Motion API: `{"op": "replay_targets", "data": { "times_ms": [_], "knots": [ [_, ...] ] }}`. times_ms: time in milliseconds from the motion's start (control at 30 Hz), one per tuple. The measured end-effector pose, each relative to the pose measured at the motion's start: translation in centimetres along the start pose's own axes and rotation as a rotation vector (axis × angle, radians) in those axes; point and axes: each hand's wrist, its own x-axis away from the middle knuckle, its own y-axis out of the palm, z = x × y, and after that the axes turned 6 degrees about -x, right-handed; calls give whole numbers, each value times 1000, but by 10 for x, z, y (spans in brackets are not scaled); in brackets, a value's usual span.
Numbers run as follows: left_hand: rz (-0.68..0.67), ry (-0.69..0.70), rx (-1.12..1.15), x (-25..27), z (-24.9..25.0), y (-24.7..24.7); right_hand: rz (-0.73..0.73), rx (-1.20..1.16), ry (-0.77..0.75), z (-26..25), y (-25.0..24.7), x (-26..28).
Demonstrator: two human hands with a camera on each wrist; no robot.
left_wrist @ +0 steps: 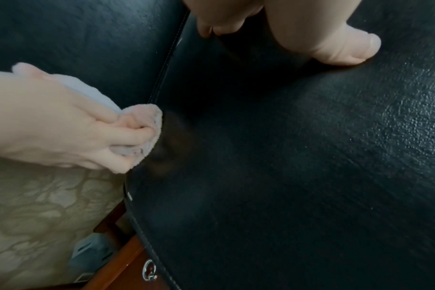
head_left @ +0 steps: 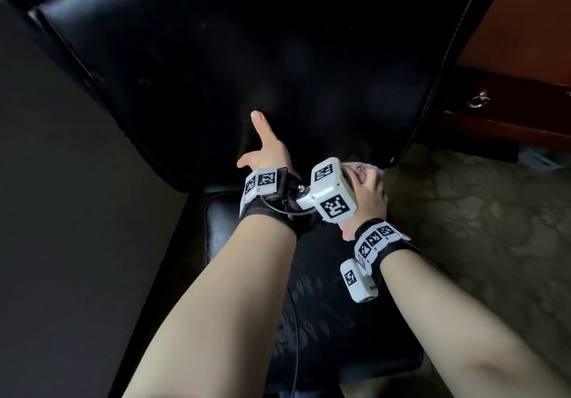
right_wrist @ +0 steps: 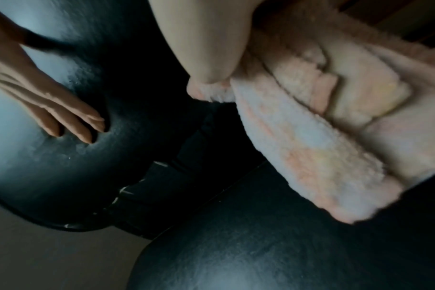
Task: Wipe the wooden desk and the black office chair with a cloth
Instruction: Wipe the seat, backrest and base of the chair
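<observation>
Right hand (left_wrist: pixel 50 125) grips bunched cloth (left_wrist: pixel 147 125) at the chair back's (head_left: pixel 241 58) lower right edge; unwiped leather lies leftward toward flat, open-fingered left hand (head_left: pixel 268 153).

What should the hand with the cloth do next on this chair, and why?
Probably sweep the cloth inward from the stitched edge across the black chair back. The right hand grips the bunched cloth right at that edge, the left hand rests spread on the leather as a brace, and the broad panel between them lies uncovered.
</observation>
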Motion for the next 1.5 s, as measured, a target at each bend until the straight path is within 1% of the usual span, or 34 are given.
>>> {"op": "replay_targets", "data": {
  "times_ms": [67, 133, 200, 333, 400, 467, 633, 800, 1000, 1133, 1200, 1300, 1400, 1500],
  "knots": [
    [15, 5, 5, 0, 0, 0, -25, -72, 48, 4, 2, 5],
    [20, 10, -19, 1, -1, 0, 21, -162, 57, 12, -4, 13],
    [23, 24, -34, 2, -1, 0, 128, -223, 7, 21, -13, 22],
    [31, 23, -88, 1, -2, 0, 420, -420, -136, 29, -35, 30],
    [37, 13, -84, 2, -3, 2, 492, -454, -149, 31, -41, 19],
    [38, 10, -95, 1, -3, 3, 511, -454, -131, 32, -45, 5],
    [31, 13, -167, -5, -3, 3, 445, -383, -76, 33, -37, -5],
    [8, 16, -175, -10, -2, 3, 240, -379, 60, 37, -18, -3],
    [-23, 33, -215, -17, -6, -1, 157, -352, 106, 28, -27, -1],
    [-51, 60, -194, -24, -11, -9, 22, -297, 145, 21, -33, 8],
    [-101, 70, -132, -29, -16, -18, -6, -259, 116, 13, -31, 17],
    [-155, 42, 55, -39, -28, -39, 19, -263, 38, -9, -28, 32],
    [-107, 3, 212, -65, -43, -70, 28, -319, -36, -37, -24, 47],
    [-103, 42, 353, -96, -58, -106, 67, -304, -120, -64, -13, 62]
  ]
}}
